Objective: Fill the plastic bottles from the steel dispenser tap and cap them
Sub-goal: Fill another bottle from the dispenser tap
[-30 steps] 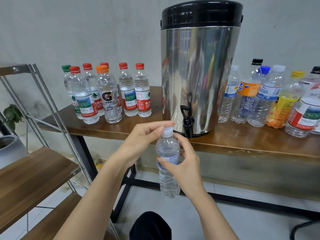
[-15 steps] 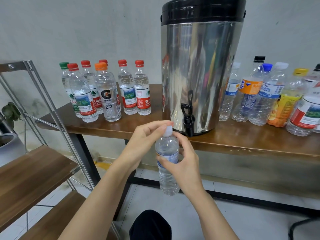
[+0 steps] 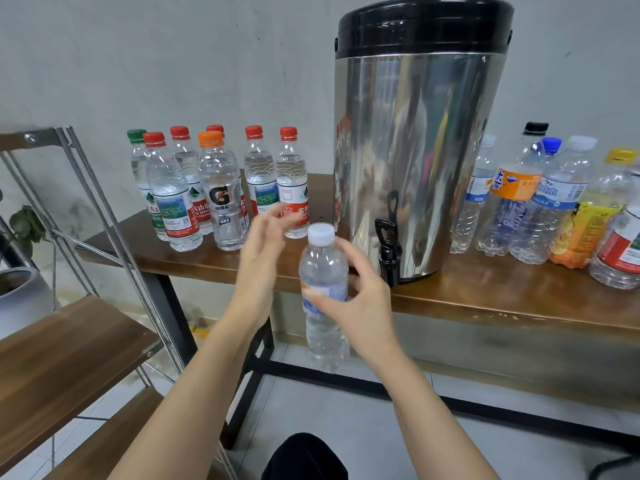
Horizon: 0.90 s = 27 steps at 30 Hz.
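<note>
Plastic bottle, clear with a pale blue label and a white cap on its neck, stands upright in our right hand. The thumb and fingers curl round its middle at the label. We hold it in the air in front of the table edge, just left of the black tap and not touching it. Our left hand is spread loosely, its fingers relaxed and a little blurred. It sits just left of the cap and apart from it. Behind our hands the tap juts from the foot of the steel dispenser, which has a black lid and stands on the brown wooden table. To the dispenser's left, on the same table, we see a cluster of capped bottles with red, green and orange tops. To its right is a row of mixed bottles with white, black, blue and yellow tops. Further left a metal rack with wooden shelves leans into view, and a pale plant pot sits behind it.
</note>
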Motion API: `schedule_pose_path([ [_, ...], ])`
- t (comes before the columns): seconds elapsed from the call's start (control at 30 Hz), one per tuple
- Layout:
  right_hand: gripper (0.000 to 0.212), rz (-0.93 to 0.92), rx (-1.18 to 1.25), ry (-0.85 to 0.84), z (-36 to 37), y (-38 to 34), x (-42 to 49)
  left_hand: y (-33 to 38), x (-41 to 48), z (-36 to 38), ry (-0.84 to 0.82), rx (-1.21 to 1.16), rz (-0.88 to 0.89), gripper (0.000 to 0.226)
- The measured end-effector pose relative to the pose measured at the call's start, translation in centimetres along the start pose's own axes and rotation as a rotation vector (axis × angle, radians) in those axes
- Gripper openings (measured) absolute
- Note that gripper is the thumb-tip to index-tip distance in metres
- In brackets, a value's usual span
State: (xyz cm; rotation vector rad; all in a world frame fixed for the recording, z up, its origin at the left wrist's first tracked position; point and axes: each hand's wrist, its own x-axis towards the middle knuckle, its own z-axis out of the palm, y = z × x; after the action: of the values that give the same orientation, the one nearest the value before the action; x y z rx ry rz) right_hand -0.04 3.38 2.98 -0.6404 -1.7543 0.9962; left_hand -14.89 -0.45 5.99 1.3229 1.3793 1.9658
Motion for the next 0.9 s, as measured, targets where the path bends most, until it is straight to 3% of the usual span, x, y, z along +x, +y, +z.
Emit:
schedule_pose_path([
  [0.1, 0.078, -0.078, 0.028, 0.030, 1.5, -1.7, 3.9, -1.9, 2.1, -2.2, 0.406, 0.031, 0.037, 0.030],
  [0.2, 0.080, -0.128, 0.042, 0.066, 3.6, -3.0, 8.1, -4.7, 4.4, -4.4, 0.587, 0.196, -0.013, 0.029],
  [0.4, 0.079, -0.110, -0.046, 0.045, 7.7, -2.1, 13.1, -9.1, 8.3, -6.9, 0.573, 0.634, 0.024, 0.045],
  [0.6, 0.092, -0.095, -0.044, 0.026, 9.2, 0.2, 13.8, -11.7, 9.7, -7.4, 0.577, 0.769, -0.005, 0.055],
  [0.73, 0.113, -0.109, -0.318, -0.046, 9.3, 3.0, 11.4, -13.1, 9.3, -7.2, 0.606, 0.856, 0.023, 0.054],
  [0.9, 0.103, -0.151, -0.550, 0.004, 9.9, 5.7, 10.5, -13.8, 9.6, -7.0, 0.633, 0.897, 0.064, 0.052],
])
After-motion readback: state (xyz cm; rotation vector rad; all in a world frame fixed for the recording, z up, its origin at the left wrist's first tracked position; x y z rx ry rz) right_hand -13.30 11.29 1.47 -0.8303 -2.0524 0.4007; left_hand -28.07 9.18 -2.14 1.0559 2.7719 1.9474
